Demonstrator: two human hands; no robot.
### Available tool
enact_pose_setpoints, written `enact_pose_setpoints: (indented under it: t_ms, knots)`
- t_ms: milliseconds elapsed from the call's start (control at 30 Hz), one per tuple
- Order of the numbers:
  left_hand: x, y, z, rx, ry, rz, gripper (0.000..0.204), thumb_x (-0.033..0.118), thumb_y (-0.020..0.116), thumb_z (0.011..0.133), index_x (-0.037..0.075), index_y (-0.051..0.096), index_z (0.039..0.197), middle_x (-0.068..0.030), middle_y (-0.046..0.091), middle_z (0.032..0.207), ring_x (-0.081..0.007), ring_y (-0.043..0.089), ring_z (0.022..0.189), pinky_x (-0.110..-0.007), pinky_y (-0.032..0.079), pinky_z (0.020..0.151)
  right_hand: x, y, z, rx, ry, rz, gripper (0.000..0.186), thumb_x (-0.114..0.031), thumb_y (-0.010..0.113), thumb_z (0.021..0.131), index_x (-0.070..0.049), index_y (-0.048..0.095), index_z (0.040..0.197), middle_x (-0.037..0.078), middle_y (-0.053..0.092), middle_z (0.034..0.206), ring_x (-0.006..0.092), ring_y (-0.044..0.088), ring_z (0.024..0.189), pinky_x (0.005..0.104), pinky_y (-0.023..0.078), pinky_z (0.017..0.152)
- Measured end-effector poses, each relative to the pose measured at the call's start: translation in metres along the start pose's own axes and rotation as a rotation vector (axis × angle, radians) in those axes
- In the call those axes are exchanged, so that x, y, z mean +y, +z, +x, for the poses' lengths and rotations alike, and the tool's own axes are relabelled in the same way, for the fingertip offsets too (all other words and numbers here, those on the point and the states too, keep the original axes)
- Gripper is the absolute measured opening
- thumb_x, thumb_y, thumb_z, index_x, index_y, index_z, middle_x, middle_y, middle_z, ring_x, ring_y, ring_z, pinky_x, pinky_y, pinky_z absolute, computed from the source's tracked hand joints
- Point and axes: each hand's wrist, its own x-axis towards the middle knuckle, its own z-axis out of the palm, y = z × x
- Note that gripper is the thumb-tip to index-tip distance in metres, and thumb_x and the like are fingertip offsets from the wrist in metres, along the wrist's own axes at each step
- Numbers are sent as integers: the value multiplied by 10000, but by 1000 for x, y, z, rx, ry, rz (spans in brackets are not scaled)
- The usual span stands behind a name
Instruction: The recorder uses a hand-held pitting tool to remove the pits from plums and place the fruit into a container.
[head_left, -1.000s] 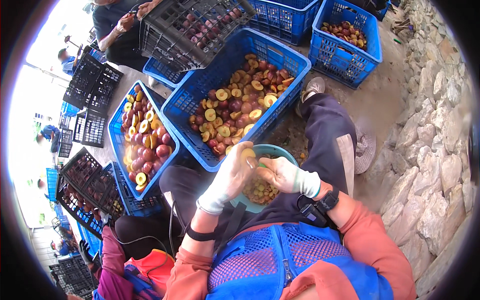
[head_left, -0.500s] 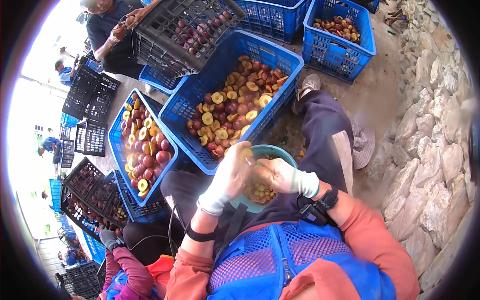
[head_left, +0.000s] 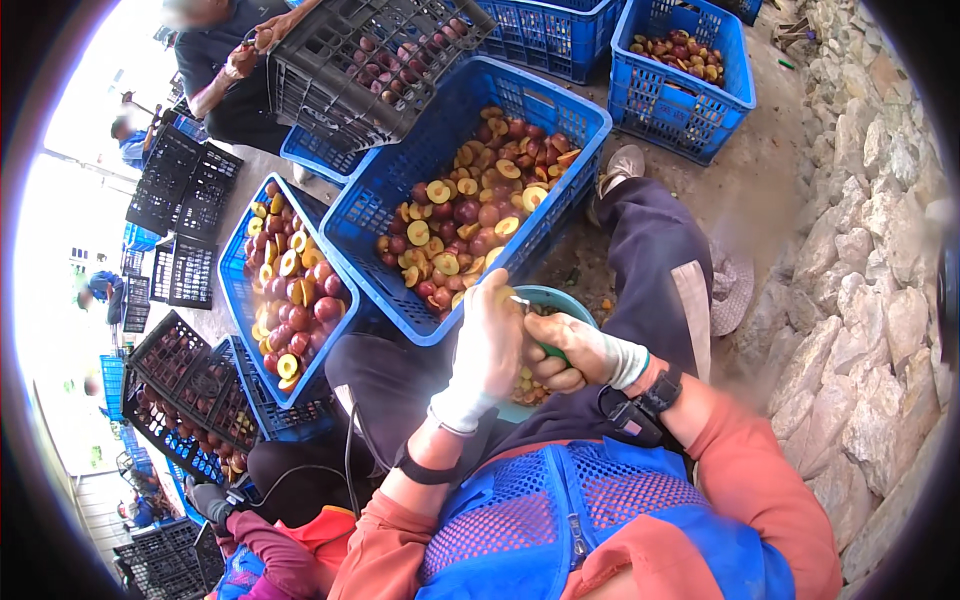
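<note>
My left hand (head_left: 484, 345), in a white glove, is closed with its fingers raised; what it grips is hidden behind them. My right hand (head_left: 578, 350), gloved too, wraps round a small green-handled knife (head_left: 552, 351); its metal end shows close to the left fingers. Both hands nearly touch above a teal bowl (head_left: 571, 302) between my legs. Plum pits (head_left: 530, 388) lie in the bowl, partly covered by my hands. Just beyond stands a large blue crate (head_left: 412, 325) with halved and whole plums (head_left: 465, 210).
A smaller blue crate (head_left: 232, 275) of plums stands at the left, another (head_left: 680, 120) at the far right. One person (head_left: 225, 70) holds a tilted black crate (head_left: 335, 85) of plums at the back. A co-worker's gloved hand (head_left: 210, 502) is lower left. Rough stones (head_left: 850, 300) line the right.
My left hand has shifted slightly right and its fingers point more upward. My right hand has turned, bringing the green handle into view. The co-worker's hand at lower left has moved down.
</note>
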Motion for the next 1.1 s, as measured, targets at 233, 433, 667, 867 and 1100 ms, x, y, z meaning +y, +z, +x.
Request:
enact_pose_setpoints:
  t_ms: [233, 433, 667, 867, 1100]
  knots:
    - [-16, -24, 11, -281, 93, 163, 480, -52, 484, 930, -2, 424, 1404, -168, 563, 1155, -234, 571, 1092, -343, 459, 979, 8, 5, 6, 109, -238, -458, 393, -459, 427, 1084, -132, 488, 876, -66, 382, 636, 45, 307, 471, 234, 242, 414]
    - [-8, 9, 6, 30, 166, -93, 412, 28, 497, 986, 5, 447, 1394, -132, 540, 1209, -217, 557, 1086, -326, 451, 967, -5, 7, -5, 18, 17, 72, 477, -542, 383, 1075, -137, 454, 833, -92, 288, 575, 27, 239, 414, 231, 189, 374]
    - [-13, -30, 24, -404, 111, -61, 415, 184, 577, 1011, 41, 472, 1387, -32, 538, 1095, -102, 505, 905, -252, 445, 800, -4, 1, -14, -10, 43, -48, 476, -530, 396, 1076, -152, 447, 793, -97, 293, 577, 21, 257, 425, 225, 173, 378]
    - [7, -55, 38, -759, -170, -151, 468, 221, 668, 964, 85, 504, 1380, 32, 562, 1013, -60, 493, 831, -223, 408, 703, -3, -5, -13, -82, 80, -118, 478, -498, 411, 1081, -156, 437, 749, -99, 299, 579, 21, 256, 428, 227, 174, 378]
    - [0, -55, 21, -707, -384, -578, 713, 288, 755, 913, 113, 377, 1492, 18, 539, 977, -47, 432, 696, -194, 302, 539, -11, 7, -15, 11, 4, -200, 396, -448, 479, 1073, -139, 485, 825, -84, 298, 617, 32, 257, 477, 228, 206, 429]
